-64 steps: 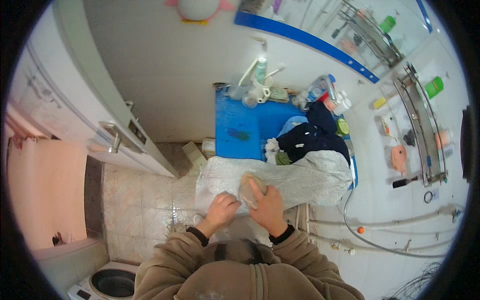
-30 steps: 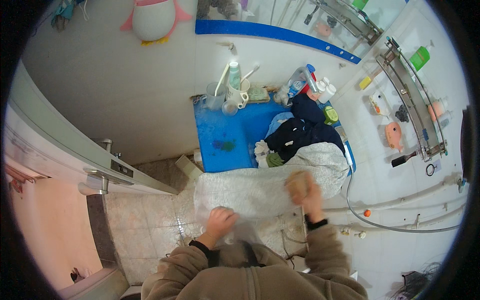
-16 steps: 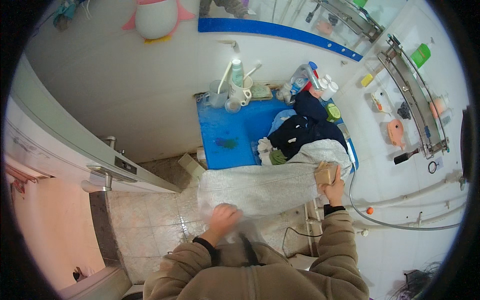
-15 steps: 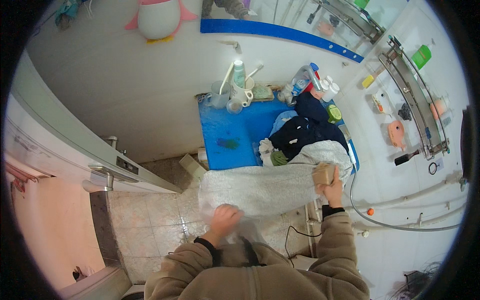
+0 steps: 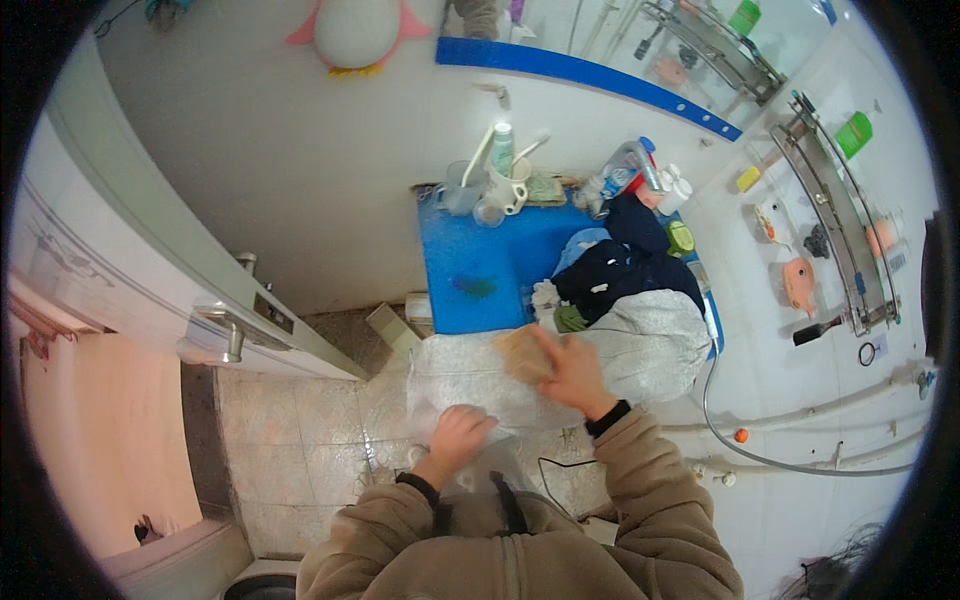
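A light grey garment (image 5: 450, 365) lies stretched over the front of the blue washstand (image 5: 455, 245), its right part bunched by the dark clothes. My right hand (image 5: 577, 378) is closed on a tan block (image 5: 522, 355), blurred by motion, held against the middle of the grey cloth. Whether the block is a brush or a bar of soap I cannot tell. At the garment's near left edge, my left hand (image 5: 462, 433) has its fingers curled on the cloth. Navy clothes (image 5: 625, 270) and a green cloth (image 5: 569, 319) are heaped in the stand's right half.
Along the back stand a white mug (image 5: 508, 190) with toothbrushes and a tube, a clear cup (image 5: 460, 188), and several bottles beside the tap (image 5: 645, 168). A grey hose (image 5: 712, 400) curves along the right wall below a shelf (image 5: 830, 210). A white door (image 5: 150, 220) stands at left.
My right hand has carried the tan block leftward across the grey garment, from its right end to its middle. The left hand stays at the near edge. The view has shifted slightly.
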A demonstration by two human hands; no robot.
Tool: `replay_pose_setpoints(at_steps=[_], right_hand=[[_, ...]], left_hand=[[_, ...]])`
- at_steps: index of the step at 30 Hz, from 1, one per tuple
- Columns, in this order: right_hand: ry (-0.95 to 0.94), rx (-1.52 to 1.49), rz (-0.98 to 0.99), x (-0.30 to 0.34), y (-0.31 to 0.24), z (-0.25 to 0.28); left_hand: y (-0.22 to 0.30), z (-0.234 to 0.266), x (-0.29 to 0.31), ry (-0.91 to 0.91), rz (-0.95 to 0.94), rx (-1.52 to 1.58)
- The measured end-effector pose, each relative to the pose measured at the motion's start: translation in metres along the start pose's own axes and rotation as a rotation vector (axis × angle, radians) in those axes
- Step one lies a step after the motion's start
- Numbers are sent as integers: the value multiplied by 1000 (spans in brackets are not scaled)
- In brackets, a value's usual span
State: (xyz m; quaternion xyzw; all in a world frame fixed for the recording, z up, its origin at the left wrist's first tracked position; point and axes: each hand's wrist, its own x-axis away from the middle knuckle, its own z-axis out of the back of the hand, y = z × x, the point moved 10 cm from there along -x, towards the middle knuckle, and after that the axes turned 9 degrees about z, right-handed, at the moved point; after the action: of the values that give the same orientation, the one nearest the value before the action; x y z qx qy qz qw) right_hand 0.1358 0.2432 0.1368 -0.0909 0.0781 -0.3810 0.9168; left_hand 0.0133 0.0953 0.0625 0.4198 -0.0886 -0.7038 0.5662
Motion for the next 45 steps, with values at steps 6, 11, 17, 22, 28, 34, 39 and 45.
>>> replay_pose_setpoints(at_steps=[6, 11, 17, 22, 28, 34, 39, 45], right_hand=[[-90, -145, 36, 1, -26, -4], [-41, 49, 276, -4, -84, -16], [86, 171, 242, -67, -59, -26], [-51, -58, 159, -55, -54, -24], [-128, 26, 137, 22, -81, -9], [-70, 84, 350, -28, -98, -25], [-275, 12, 206, -26, -71, -32], [-164, 11, 54, -13, 14, 9]], left_hand=[[5, 9, -7, 38, -37, 41], [6, 19, -6, 61, -30, 91], [1, 7, -1, 28, 10, 98], [3, 9, -1, 55, -28, 40], [6, 18, -6, 42, -43, 106], [7, 19, -9, 33, 12, 95], [4, 8, -5, -28, 34, 59], [3, 9, -1, 57, 14, 45]])
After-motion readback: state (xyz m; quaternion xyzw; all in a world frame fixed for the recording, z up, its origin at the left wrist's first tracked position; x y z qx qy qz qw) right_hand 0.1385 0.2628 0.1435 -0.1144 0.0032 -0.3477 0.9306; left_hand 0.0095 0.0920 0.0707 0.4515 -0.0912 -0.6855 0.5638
